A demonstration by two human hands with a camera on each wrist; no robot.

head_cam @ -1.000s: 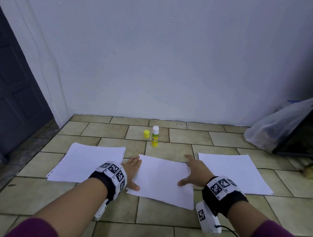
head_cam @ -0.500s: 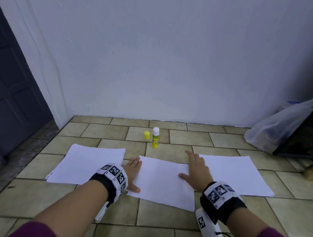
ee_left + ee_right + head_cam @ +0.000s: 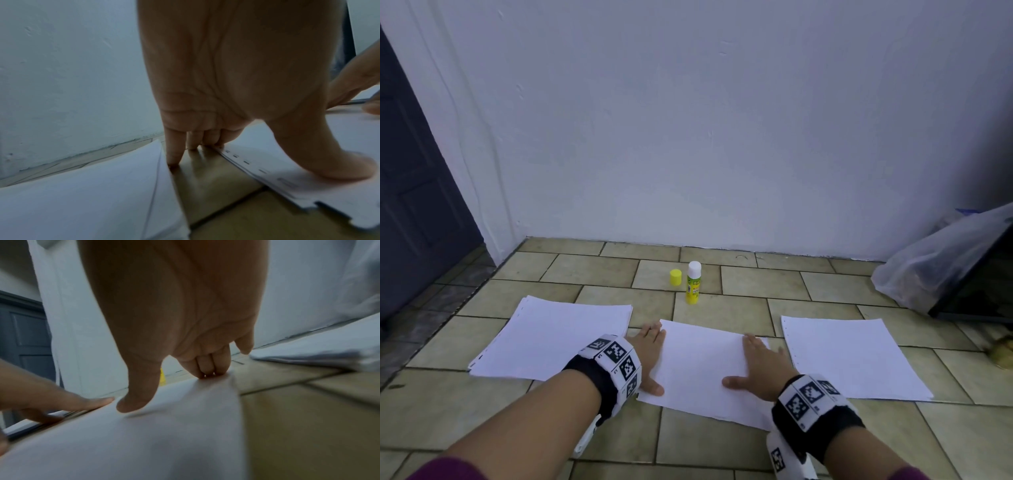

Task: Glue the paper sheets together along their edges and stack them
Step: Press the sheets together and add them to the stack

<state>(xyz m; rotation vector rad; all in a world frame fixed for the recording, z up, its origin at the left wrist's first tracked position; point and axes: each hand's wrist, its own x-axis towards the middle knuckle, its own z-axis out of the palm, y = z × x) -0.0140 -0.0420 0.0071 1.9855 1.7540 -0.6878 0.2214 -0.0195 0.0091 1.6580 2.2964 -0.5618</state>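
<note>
A white middle sheet (image 3: pixel 698 373) lies on the tiled floor, with perforated edges stacked under it in the left wrist view. My left hand (image 3: pixel 652 358) lies flat at its left edge, thumb (image 3: pixel 339 168) pressing on the paper and fingertips (image 3: pixel 174 159) on the floor beside it. My right hand (image 3: pixel 758 366) lies flat on the sheet's right part, its fingertips (image 3: pixel 209 371) near the far right corner. A paper stack (image 3: pixel 554 339) lies to the left and another (image 3: pixel 849 359) to the right. An uncapped glue stick (image 3: pixel 693 282) stands behind, its yellow cap (image 3: pixel 675 277) beside it.
A white wall (image 3: pixel 722 137) closes the back. A dark door (image 3: pixel 414 205) is at the left. A clear plastic bag (image 3: pixel 935 263) and a dark panel (image 3: pixel 983 284) sit at the right. Bare tiles (image 3: pixel 722 442) lie in front of the sheets.
My right hand slid forward along the middle sheet's right edge, then came back and a little left, still flat on the paper. The left hand stayed where it was.
</note>
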